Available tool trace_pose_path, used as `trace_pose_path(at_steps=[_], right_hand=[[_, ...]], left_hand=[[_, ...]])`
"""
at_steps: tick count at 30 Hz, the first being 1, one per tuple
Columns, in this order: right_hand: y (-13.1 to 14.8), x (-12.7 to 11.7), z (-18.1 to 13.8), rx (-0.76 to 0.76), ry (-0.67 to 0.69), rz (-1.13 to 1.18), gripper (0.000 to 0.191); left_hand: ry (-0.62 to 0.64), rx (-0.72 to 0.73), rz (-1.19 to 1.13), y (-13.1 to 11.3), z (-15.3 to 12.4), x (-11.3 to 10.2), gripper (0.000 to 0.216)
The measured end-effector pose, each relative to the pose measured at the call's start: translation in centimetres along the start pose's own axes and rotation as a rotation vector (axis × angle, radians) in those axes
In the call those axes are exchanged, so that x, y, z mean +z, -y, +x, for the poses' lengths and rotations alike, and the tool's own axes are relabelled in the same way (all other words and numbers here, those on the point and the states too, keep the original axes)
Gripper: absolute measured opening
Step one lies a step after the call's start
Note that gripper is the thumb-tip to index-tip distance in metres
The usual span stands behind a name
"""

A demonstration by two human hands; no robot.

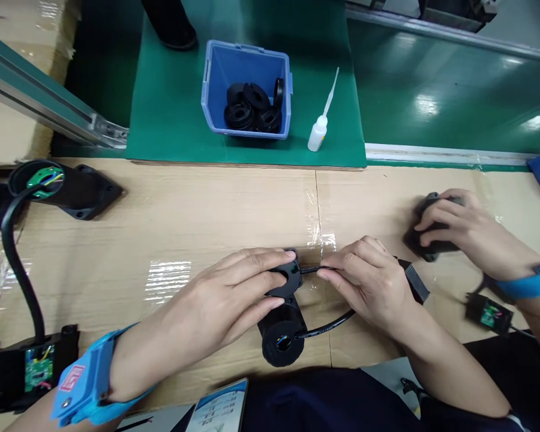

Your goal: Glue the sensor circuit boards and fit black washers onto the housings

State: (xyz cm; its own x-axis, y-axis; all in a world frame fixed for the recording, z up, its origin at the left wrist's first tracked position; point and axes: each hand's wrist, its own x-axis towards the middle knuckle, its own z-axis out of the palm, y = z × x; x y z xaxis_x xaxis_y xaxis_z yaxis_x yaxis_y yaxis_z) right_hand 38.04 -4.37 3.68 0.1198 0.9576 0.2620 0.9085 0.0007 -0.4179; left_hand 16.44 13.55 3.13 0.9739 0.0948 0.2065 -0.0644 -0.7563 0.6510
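My left hand [231, 291] grips a flat black ring-shaped part [293, 282] between fingers and thumb, with its round opening facing up. A thin black cable [310, 270] runs from the ring's right side to my right hand [373, 282], which pinches it between thumb and forefinger. Just below the ring, a black cylindrical housing [282, 351] rests on the cardboard, small coloured wires showing in its end hole. From its side a thicker black cable [330, 326] curves up beneath my right hand.
A blue bin [247, 133] holds several black rings; a white dropper bottle [317, 133] stands beside it. At left lie black housings [87, 189] with a thick cable [15, 258]. On the right, a co-worker's hand [472, 225] covers a black part [425, 240] near a small circuit-board unit [490, 313].
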Motion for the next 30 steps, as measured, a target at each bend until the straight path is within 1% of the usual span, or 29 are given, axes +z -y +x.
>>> trace_pose_path(at_steps=[1,3,5,7,11,14,16,17,18,19,22,24,25,26,28,30], right_hand=[[0.8,0.6,-0.2,0.005,-0.013,0.017,0.010],[1.3,1.0,-0.3,0.004,-0.023,0.041,0.010],[1.0,0.8,-0.2,0.001,-0.015,0.045,0.010],[0.6,0.5,0.0,-0.003,-0.015,0.045,0.009],[0.5,0.4,0.1,-0.008,-0.023,0.020,0.012],[0.9,0.3,0.1,0.000,-0.011,0.000,0.013],[1.2,0.0,0.1,-0.018,-0.081,-0.046,0.009],[1.5,-0.2,0.0,-0.045,-0.121,-0.071,0.010],[1.7,-0.5,0.0,-0.086,-0.144,-0.085,0.015],[2.0,-0.7,-0.1,-0.137,-0.137,-0.082,0.023],[2.8,-0.5,-0.5,-0.292,-0.009,0.002,0.046],[3.1,0.2,-0.7,-0.340,0.020,0.025,0.060],[3.1,0.7,-0.9,-0.342,0.018,0.021,0.064],[3.2,1.1,-1.0,-0.336,0.015,0.013,0.065],[3.2,1.7,-1.1,-0.314,0.012,-0.007,0.061],[3.3,2.0,-1.1,-0.298,-0.004,-0.022,0.056]], left_hand=[[0.032,0.007,0.005,0.1,0.2,-0.3,0.016],[0.109,0.024,0.032,0.3,0.7,-1.1,0.017],[0.181,0.046,0.073,0.3,1.2,-1.8,0.021],[0.208,0.072,0.126,0.2,1.6,-2.3,0.027],[0.122,0.092,0.223,-0.4,1.9,-2.0,0.033],[0.072,0.070,0.215,-0.7,1.7,-1.4,0.026],[0.069,0.037,0.181,-0.7,1.7,-1.1,0.027],[0.070,0.017,0.160,-0.7,1.8,-1.0,0.028],[0.076,-0.002,0.140,-0.7,1.9,-0.9,0.029],[0.077,-0.013,0.124,-0.8,2.0,-0.9,0.029],[0.072,-0.032,0.117,-0.9,2.4,-0.8,0.027],[0.075,-0.035,0.143,-1.1,2.4,-0.8,0.025],[0.079,-0.035,0.163,-1.1,2.2,-0.7,0.024],[0.087,-0.034,0.184,-1.2,1.9,-0.6,0.025],[0.091,-0.011,0.228,-1.1,1.3,-0.5,0.030],[0.065,0.038,0.231,-0.9,0.8,-0.4,0.036]])
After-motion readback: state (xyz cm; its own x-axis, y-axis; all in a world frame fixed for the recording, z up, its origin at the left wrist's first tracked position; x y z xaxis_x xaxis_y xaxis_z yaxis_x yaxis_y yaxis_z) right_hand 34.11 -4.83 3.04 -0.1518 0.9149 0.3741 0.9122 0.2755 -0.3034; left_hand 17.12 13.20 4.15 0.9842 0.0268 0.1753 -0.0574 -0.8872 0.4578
